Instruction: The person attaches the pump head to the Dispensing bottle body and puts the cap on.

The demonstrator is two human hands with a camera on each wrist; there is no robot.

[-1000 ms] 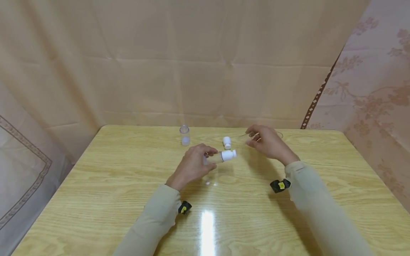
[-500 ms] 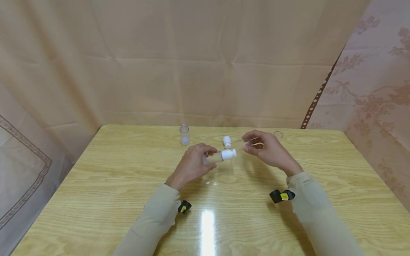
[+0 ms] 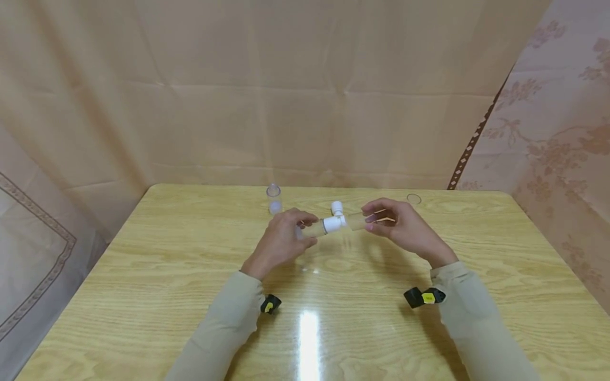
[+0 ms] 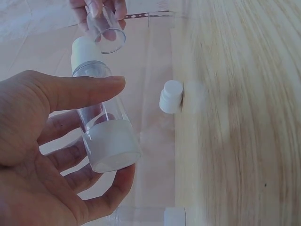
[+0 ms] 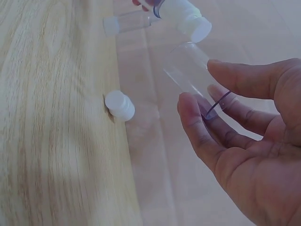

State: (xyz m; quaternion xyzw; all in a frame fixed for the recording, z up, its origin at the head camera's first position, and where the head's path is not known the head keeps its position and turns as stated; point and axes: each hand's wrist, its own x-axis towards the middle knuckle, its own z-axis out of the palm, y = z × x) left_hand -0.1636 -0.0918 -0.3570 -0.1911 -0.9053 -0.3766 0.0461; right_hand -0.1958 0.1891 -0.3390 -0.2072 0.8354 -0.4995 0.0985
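Observation:
In the head view my left hand [image 3: 278, 241] holds a clear pump bottle [image 3: 332, 224] tipped on its side above the table. Its white pump head points right, and the left wrist view shows thumb and fingers around the clear body and white base [image 4: 112, 143]. My right hand [image 3: 400, 226] pinches a clear cap [image 3: 354, 221] by one end. The cap's free end faces the pump head, close in front of it. In the right wrist view the clear cap [image 5: 188, 70] lies between thumb and fingertips.
A second white pump head [image 3: 337, 207] stands on the wooden table behind the hands. A clear bottle [image 3: 275, 205] with a white base is upright at the back left. Another clear cap [image 4: 161, 20] stands at the back right. Curtains hang beyond the table.
My right hand has lifted the clear cap from the back right and brought it left and nearer, up to the pump head. My left hand has shifted slightly left with the pump bottle.

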